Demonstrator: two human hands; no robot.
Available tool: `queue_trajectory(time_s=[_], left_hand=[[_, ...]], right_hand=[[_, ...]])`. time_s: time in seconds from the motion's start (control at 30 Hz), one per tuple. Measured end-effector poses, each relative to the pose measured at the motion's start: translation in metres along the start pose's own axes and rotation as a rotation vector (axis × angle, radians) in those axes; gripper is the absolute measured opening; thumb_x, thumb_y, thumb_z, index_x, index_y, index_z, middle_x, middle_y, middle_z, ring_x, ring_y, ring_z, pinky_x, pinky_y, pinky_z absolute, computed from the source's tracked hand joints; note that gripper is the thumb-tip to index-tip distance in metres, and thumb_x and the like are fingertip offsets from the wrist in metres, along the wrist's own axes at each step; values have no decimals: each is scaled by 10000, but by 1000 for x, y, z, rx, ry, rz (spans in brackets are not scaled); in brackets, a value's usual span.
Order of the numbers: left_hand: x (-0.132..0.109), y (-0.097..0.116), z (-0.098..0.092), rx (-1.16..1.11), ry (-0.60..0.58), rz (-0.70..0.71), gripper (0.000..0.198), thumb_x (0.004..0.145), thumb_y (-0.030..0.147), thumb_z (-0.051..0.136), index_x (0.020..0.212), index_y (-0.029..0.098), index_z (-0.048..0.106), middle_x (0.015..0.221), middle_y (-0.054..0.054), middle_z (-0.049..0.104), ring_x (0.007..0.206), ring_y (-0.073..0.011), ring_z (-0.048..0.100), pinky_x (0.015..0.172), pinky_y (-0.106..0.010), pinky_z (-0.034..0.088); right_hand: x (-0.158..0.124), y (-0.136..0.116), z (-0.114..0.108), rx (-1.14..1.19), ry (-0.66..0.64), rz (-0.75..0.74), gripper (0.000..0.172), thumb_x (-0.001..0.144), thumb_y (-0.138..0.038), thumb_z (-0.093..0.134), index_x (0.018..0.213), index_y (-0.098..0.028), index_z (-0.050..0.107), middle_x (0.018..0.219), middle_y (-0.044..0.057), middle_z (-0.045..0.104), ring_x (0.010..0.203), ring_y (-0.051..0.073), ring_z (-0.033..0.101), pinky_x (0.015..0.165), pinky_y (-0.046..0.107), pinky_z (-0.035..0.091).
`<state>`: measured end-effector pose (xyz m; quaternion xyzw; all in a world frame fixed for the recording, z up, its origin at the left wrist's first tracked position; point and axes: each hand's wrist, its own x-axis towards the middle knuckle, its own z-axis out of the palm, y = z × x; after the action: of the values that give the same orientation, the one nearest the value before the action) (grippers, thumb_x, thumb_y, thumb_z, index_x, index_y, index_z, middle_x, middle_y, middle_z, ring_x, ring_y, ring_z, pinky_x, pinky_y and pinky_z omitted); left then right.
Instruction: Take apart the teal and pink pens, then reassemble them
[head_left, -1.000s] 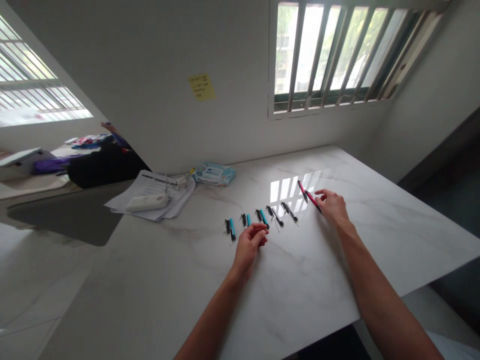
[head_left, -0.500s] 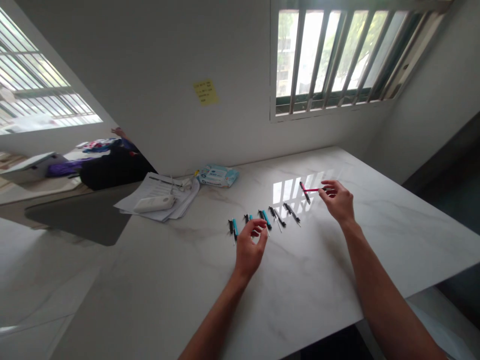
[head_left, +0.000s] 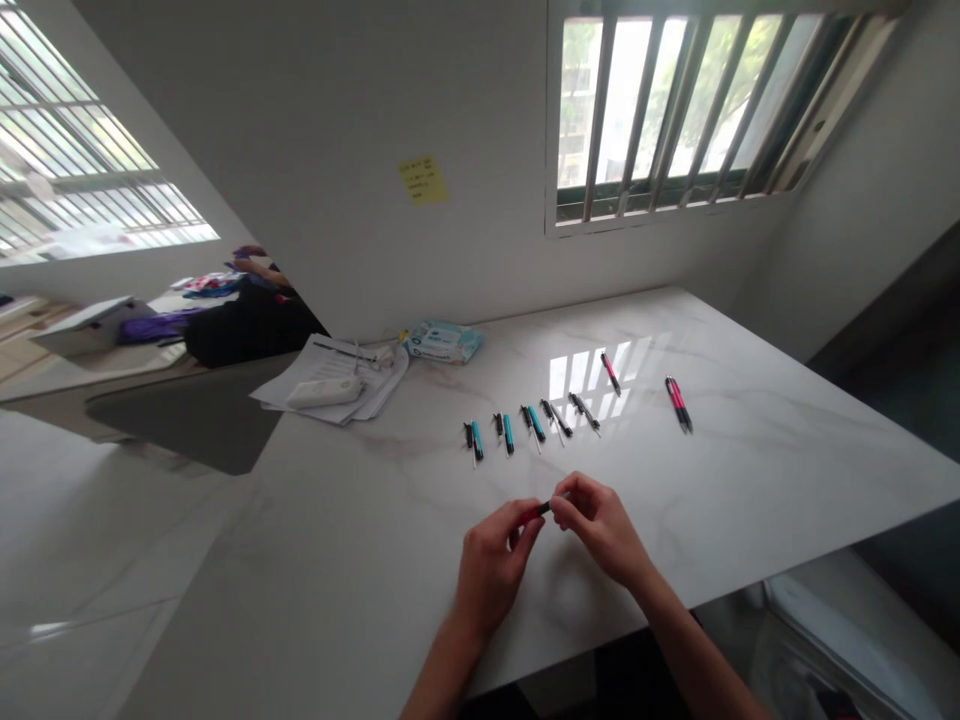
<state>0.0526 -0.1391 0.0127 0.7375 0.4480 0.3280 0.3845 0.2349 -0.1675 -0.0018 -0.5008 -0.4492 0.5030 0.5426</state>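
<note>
I am holding my left hand (head_left: 491, 560) and right hand (head_left: 600, 525) close together over the near part of the surface (head_left: 750, 500), their fingertips almost meeting. Both are pinching a small pen (head_left: 537, 511) between them, the left closing on one end and the right on the other. Only a short stretch of it is showing in the gap: a red barrel running into a black tip section. The fingers are covering the rest, so I cannot tell its full length. It is lying roughly level, just above the white marbled top.

Farther out, a row of teal and black pens (head_left: 508, 433) is lying side by side, apart from each other. To its right a single red pen (head_left: 610, 372) is resting in the window's glare. A pair of red pens (head_left: 679, 403) is lying touching, well apart from the row, toward the right edge.

At the back left a pack of wipes (head_left: 442, 342) is sitting beside a stack of papers (head_left: 375, 380) that is carrying a white device (head_left: 322, 391). A yellow sticky note (head_left: 422, 180) is clinging to the wall (head_left: 300, 150) above, beside a barred window (head_left: 705, 110).
</note>
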Motion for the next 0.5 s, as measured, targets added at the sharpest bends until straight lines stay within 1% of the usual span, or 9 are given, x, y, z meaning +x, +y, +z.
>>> queue_trajectory(time_s=[0.07,0.13,0.2,0.23,0.3,0.37,0.43,0.5], left_hand=[[-20,-10,1,-24,-34,-30,232,936,370,661,1126,336,790,1027,-48,793,825,-243,701,788,-317,498],[-33,-14,1,-39,-53,-52,246,940,372,655,1145,349,789,1104,-43,790,939,-266,718,858,-319,495],[-38,-14,0,-24,-66,-68,245,954,385,631,1134,345,793,1088,-39,794,956,-269,720,857,-310,487],[-38,-13,-1,-6,-75,-74,248,964,396,612,1119,336,796,1028,-38,799,907,-260,720,816,-301,482],[-36,-12,-2,36,-95,-88,274,986,421,566,1074,308,799,857,-27,779,753,-227,691,709,-284,449],[-33,-11,-3,65,-103,-104,331,1007,448,515,1023,274,796,734,-12,726,642,-194,628,646,-276,402],[-33,-12,-4,73,-107,-118,397,1022,477,467,991,242,786,666,-1,663,588,-172,565,622,-273,366],[-34,-13,-5,71,-115,-126,446,1029,501,432,982,218,774,626,11,594,566,-159,514,612,-270,343]], right_hand=[[-9,8,5,-104,59,0,351,892,-523,709,751,-219,606,649,-17,588,610,157,535,577,281,422],[-14,15,9,-231,95,-22,415,917,-522,670,666,-217,545,584,-35,502,561,140,453,542,276,348],[-16,18,10,-305,101,-53,439,928,-513,655,642,-215,508,565,-46,446,551,131,405,538,277,310],[-16,19,11,-308,99,-65,435,929,-510,656,648,-215,505,571,-48,440,557,131,401,541,276,309],[-15,19,11,-257,88,-81,397,929,-503,662,686,-215,535,612,-40,484,590,138,437,565,274,346],[-14,16,11,-159,60,-95,330,928,-493,668,764,-213,606,705,-14,576,672,158,526,627,275,422],[-13,13,11,-50,6,-107,277,927,-479,675,856,-211,668,834,19,652,807,187,609,732,288,488],[-13,11,11,46,-34,-96,246,906,-455,711,915,-210,703,922,38,686,910,205,645,819,305,518]])
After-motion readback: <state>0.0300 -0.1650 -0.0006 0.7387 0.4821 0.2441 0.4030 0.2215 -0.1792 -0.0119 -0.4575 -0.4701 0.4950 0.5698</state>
